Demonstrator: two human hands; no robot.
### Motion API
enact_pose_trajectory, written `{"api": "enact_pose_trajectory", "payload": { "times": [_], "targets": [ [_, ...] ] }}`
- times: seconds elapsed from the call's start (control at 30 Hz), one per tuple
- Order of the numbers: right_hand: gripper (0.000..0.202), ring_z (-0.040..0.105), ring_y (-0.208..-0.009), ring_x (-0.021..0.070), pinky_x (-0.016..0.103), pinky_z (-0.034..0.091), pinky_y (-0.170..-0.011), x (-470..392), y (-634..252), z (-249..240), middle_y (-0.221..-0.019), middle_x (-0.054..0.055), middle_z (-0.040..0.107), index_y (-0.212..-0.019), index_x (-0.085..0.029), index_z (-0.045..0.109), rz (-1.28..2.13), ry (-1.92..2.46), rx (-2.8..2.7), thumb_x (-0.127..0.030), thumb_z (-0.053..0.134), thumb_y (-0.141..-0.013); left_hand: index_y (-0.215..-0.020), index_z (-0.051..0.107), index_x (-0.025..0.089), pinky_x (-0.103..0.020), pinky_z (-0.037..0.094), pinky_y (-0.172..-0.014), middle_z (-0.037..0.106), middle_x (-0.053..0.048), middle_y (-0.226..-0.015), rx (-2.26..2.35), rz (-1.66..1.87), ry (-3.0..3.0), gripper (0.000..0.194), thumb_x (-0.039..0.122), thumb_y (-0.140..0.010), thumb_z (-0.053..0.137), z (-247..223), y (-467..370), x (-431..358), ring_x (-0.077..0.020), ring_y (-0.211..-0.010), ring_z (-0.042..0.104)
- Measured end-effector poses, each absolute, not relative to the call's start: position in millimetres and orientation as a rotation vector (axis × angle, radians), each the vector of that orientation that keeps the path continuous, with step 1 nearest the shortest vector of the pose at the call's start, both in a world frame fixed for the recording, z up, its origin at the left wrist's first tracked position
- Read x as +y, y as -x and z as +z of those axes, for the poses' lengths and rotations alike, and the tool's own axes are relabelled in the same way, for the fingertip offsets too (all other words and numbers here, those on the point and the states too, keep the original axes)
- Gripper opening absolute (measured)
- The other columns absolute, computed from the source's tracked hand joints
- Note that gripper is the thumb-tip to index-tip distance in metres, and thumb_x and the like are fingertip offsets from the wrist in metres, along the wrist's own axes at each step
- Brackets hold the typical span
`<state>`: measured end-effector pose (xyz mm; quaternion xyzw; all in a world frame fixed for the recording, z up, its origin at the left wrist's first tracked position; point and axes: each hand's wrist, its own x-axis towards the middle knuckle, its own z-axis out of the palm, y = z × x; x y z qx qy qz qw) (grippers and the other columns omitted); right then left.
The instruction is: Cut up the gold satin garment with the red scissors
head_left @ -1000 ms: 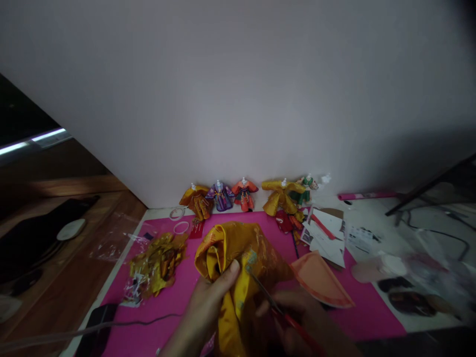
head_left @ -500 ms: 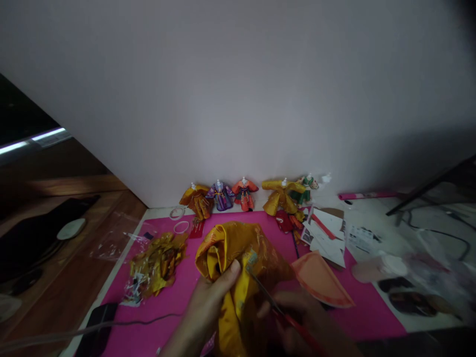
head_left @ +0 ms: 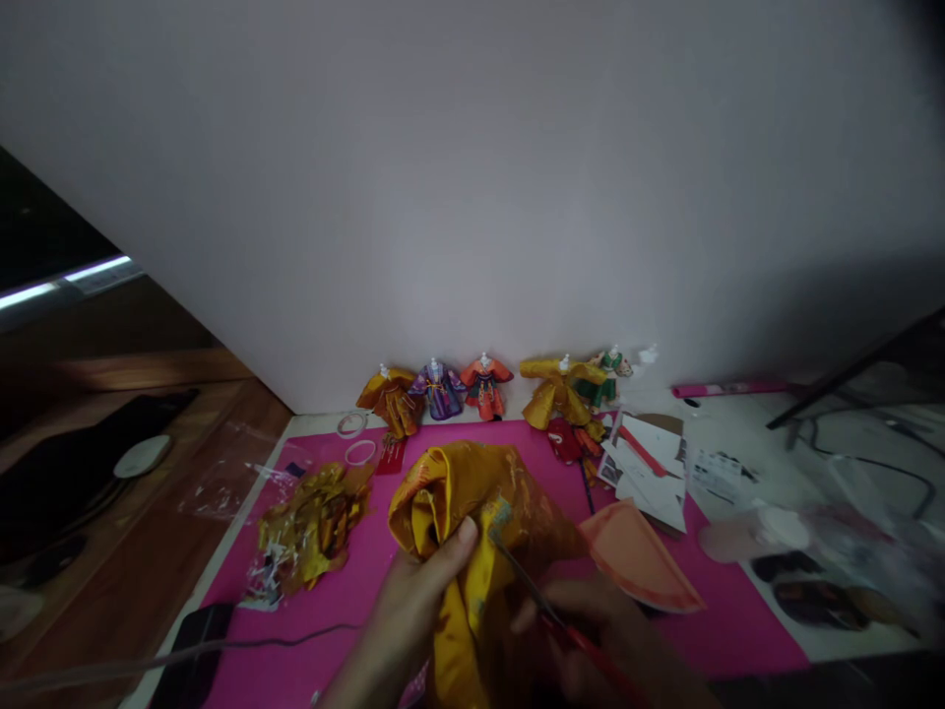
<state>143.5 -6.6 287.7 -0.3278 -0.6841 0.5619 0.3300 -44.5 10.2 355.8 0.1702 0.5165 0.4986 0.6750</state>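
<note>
Golden-yellow brocade fabric (head_left: 472, 473), folded and bunched, is held up over the pink mat. My left hand (head_left: 428, 591) grips it from the left, thumb pressed on the front of the cloth. In my right hand (head_left: 591, 615) is a slim red-handled tool (head_left: 572, 635) with a narrow metal shaft. Its tip meets the cloth by a pale blue-green embroidered patch (head_left: 500, 512), just right of my left thumb. Dim light and blur hide the tool's exact kind and most of my right fingers. The fabric's lower end hangs down between my hands.
A pink mat (head_left: 354, 561) covers the low surface. Yellow scraps (head_left: 317, 522) lie left; an orange fan-shaped piece (head_left: 639, 556) and papers (head_left: 654, 478) lie right. Several small doll robes (head_left: 485, 386) stand along the wall. A bottle (head_left: 753, 532) and a cable (head_left: 287, 642) are nearby.
Almost nothing differs. Both hands keep the same hold, and the tool's tip stays at the embroidered patch, with only a very slight shift.
</note>
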Motion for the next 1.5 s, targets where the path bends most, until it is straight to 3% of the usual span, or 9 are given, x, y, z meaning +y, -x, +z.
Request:
{"api": "enact_pose_trajectory", "payload": {
  "times": [0.13,0.27,0.4,0.7,0.87,1.0,1.23,1.5],
  "targets": [
    [0.048,0.063,-0.063,0.0172,0.024,0.045,-0.057,-7,-144,284,-0.073,0.003,0.070,-0.092,-0.020,0.074,1.507,0.836,-1.682,-0.065,0.066,-0.078,-0.093,0.077,0.013,-0.038,0.061,-0.074,0.081,-0.008,-0.071,1.156,1.138,-0.386,0.048,0.040,-0.055,0.091,357,44,10,-0.0338,-0.084,0.077],
    [0.053,0.065,-0.069,0.0185,0.024,0.047,-0.061,-4,-145,290,-0.076,0.003,0.072,-0.089,-0.019,0.074,1.558,0.813,-1.685,-0.070,0.061,-0.081,-0.094,0.077,0.014,-0.037,0.061,-0.076,0.082,-0.008,-0.072,1.159,1.139,-0.369,0.049,0.040,-0.056,0.091,356,44,10,-0.0331,-0.086,0.077],
    [0.059,0.060,-0.061,0.0165,0.024,0.044,-0.055,-3,-144,291,-0.071,0.003,0.069,-0.090,-0.019,0.074,1.549,0.818,-1.695,-0.075,0.061,-0.077,-0.094,0.076,0.012,-0.037,0.061,-0.075,0.082,-0.010,-0.073,1.166,1.135,-0.389,0.049,0.040,-0.056,0.090,356,45,10,-0.0342,-0.086,0.077],
    [0.055,0.061,-0.063,0.0170,0.025,0.044,-0.057,-5,-144,293,-0.071,0.003,0.069,-0.091,-0.018,0.073,1.542,0.814,-1.687,-0.071,0.062,-0.079,-0.101,0.075,0.010,-0.040,0.060,-0.079,0.082,-0.012,-0.077,1.191,1.125,-0.394,0.054,0.039,-0.057,0.089,358,44,10,-0.0358,-0.089,0.076],
    [0.043,0.062,-0.062,0.0147,0.021,0.045,-0.056,-7,-145,289,-0.073,0.001,0.071,-0.092,-0.020,0.072,1.530,0.784,-1.690,-0.061,0.066,-0.083,-0.102,0.075,0.011,-0.039,0.060,-0.077,0.082,-0.011,-0.077,1.211,1.138,-0.398,0.055,0.039,-0.057,0.090,357,45,9,-0.0356,-0.089,0.076],
    [0.047,0.062,-0.062,0.0157,0.022,0.044,-0.056,-7,-145,289,-0.071,0.002,0.069,-0.093,-0.020,0.073,1.552,0.808,-1.681,-0.064,0.065,-0.082,-0.096,0.076,0.011,-0.039,0.061,-0.072,0.082,-0.011,-0.072,1.181,1.130,-0.410,0.051,0.041,-0.057,0.090,357,44,9,-0.0360,-0.086,0.077],
    [0.047,0.059,-0.061,0.0145,0.021,0.044,-0.057,-6,-145,284,-0.071,0.000,0.069,-0.090,-0.019,0.073,1.585,0.785,-1.661,-0.064,0.066,-0.080,-0.098,0.077,0.011,-0.041,0.061,-0.080,0.083,-0.012,-0.078,1.201,1.127,-0.416,0.051,0.040,-0.057,0.089,357,44,9,-0.0372,-0.093,0.075],
    [0.044,0.058,-0.058,0.0138,0.021,0.044,-0.053,-7,-144,279,-0.068,0.000,0.067,-0.091,-0.019,0.073,1.639,0.808,-1.617,-0.061,0.070,-0.078,-0.103,0.076,0.013,-0.040,0.060,-0.079,0.083,-0.012,-0.084,1.219,1.132,-0.423,0.056,0.043,-0.057,0.089,353,45,9,-0.0362,-0.093,0.075]
  ]
}}
